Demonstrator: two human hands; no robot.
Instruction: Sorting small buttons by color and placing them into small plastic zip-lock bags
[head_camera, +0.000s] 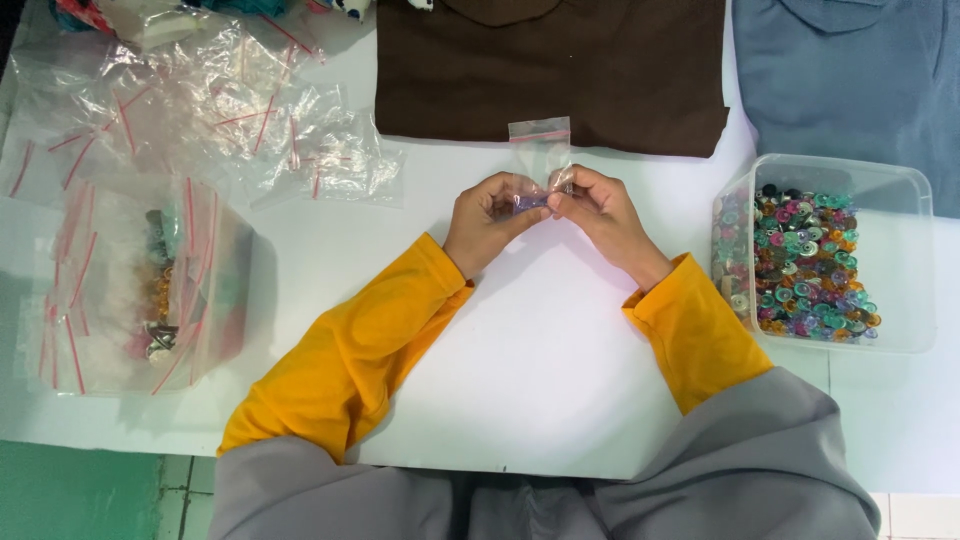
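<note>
A small clear plastic zip bag with a red seal strip (540, 150) is pinched above the middle of the white table (540, 340) by the left hand (487, 222) and the right hand (598, 215), fingertips closed on its lower part, where small purple pieces (530, 202) are gathered. The bag's mouth appears unsealed; if the grip were tilted or loosened, the pieces could be spilled and scattered, away from the clear rectangular plastic tub of multicoloured beads (905, 260).
</note>
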